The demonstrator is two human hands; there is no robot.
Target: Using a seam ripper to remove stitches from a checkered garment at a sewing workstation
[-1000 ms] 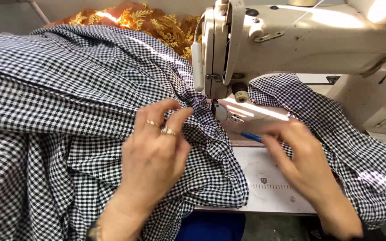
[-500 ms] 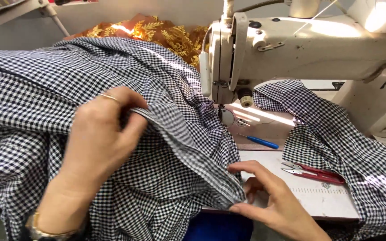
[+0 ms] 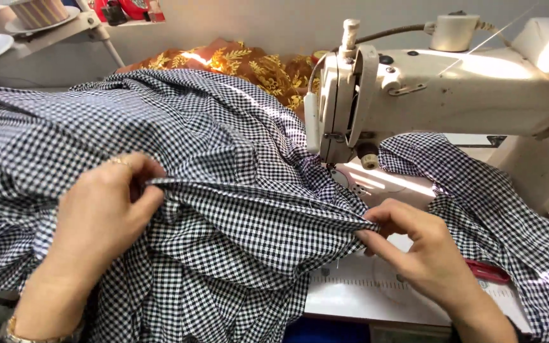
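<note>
Head view: a folded edge of black-and-white checked fabric (image 3: pixel 236 209) is held taut between both hands, in front of the cream sewing machine (image 3: pixel 414 95). The left hand (image 3: pixel 103 216) is clamped on the fold at its left end; the right hand (image 3: pixel 414 248) is pinched on it near the bench (image 3: pixel 363 292).

Risks, as judged: the fold could slip if either pinch is loosened; the bulk of cloth heaped at left could drag the edge askew. Red-handled snips (image 3: pixel 487 272), lying just beside the right wrist, could be snagged or knocked. Orange embroidered cloth (image 3: pixel 249 67) is seen behind.
</note>
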